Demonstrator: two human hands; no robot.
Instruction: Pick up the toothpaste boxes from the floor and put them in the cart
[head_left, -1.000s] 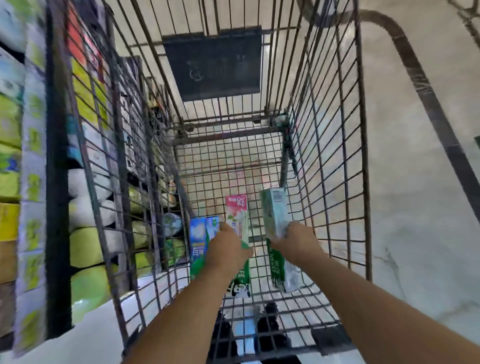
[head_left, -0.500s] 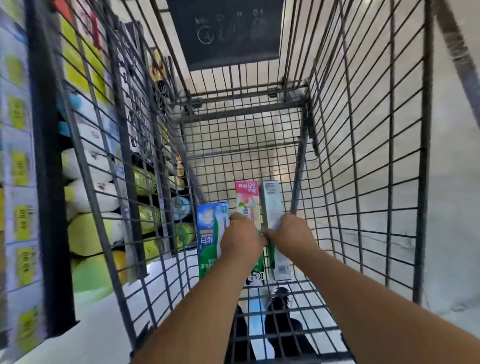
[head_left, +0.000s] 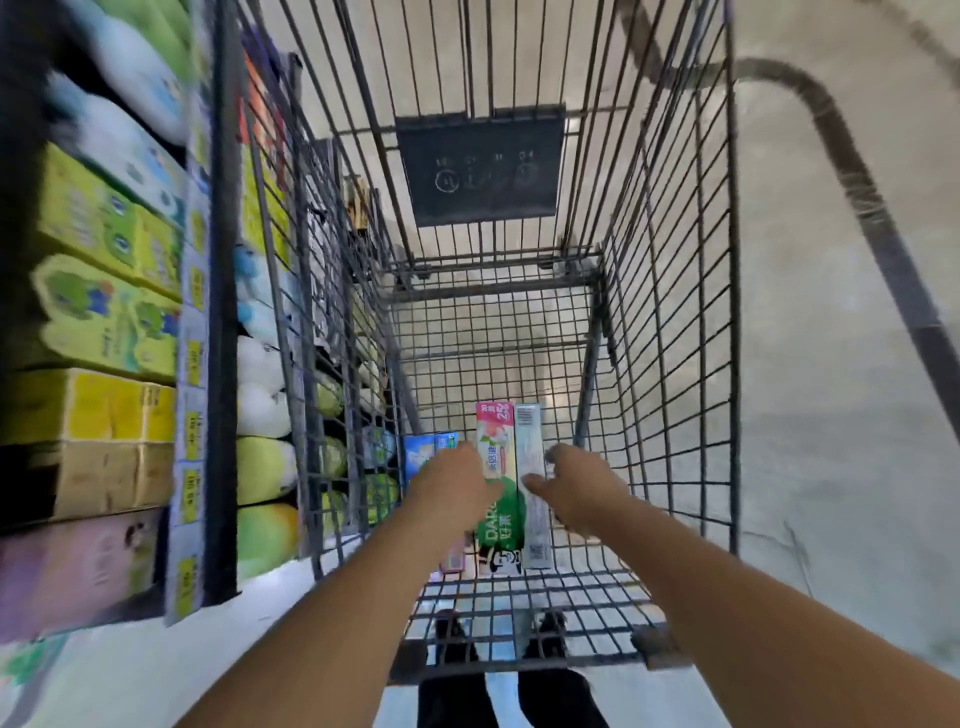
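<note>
- Step in hand, as judged: setting the toothpaste boxes down on the wire floor of the shopping cart (head_left: 670, 332), low in the centre of the frame.
- The green-and-pink toothpaste box (head_left: 497, 467) lay flat and lengthwise on the cart floor. The pale box (head_left: 531, 483) lay touching its right side, parallel to it.
- A blue toothpaste box (head_left: 426, 454) sat just left of these two, largely hidden behind the left hand.
- The left hand (head_left: 457, 486) rested at the left edge of the green-and-pink box. Its fingers were turned away from the camera; whether they pinched the box or merely touched it could not be told.
- The right hand (head_left: 579, 486) lay just right of the pale box, with the thumb on the box's top face. The fingers were loosely spread and not wrapped round the box.
- Next move, as judged: both hands to let go and lift straight up between the wire sides. Any boxes left on the floor were not visible.
- Surroundings: store shelves (head_left: 104, 291) of packaged goods filled the left of the frame, close against the cart's left side. A dark placard (head_left: 480, 166) hung on the cart's far end, upper centre. The person's dark shoes (head_left: 452, 631) showed through the wire at bottom centre.
- Obstructions: the cart's deep, narrow wire sides crowded both forearms; nothing lay on top of the boxes.
</note>
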